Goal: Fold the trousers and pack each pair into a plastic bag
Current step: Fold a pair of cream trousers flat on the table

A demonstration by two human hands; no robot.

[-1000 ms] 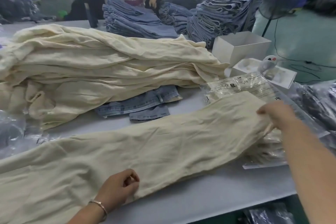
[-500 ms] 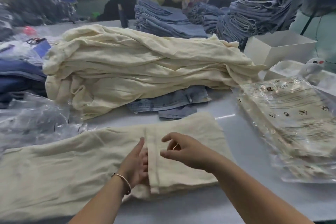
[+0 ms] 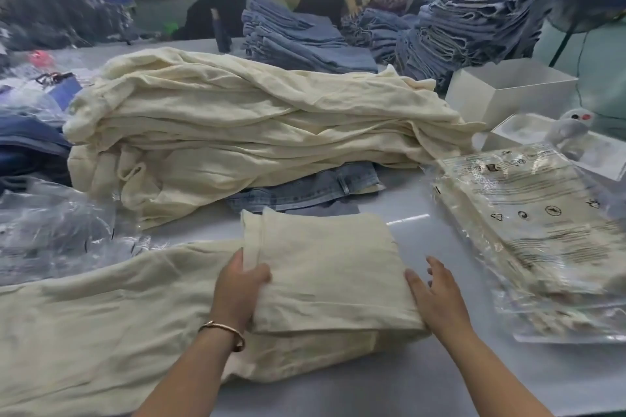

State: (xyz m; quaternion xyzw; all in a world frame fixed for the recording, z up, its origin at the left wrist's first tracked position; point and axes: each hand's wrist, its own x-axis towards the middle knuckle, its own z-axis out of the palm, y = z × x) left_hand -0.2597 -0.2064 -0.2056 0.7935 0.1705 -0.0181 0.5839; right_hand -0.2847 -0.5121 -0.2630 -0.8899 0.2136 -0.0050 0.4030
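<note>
Clear plastic bags near the desk's right edge each hold folded cream trousers. An unpacked cream pair lies at the front edge, its right end folded over. The left hand pinches the fold's left edge; the right hand presses open-fingered against its right side.

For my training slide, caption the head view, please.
Both hands, left and right, fold cream trousers beside bagged pairs.

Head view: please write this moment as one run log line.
step: folding | cream trousers: part folded, unbagged | left hand: grips fold's left edge | right hand: open, at right edge | packed bags: right
</note>
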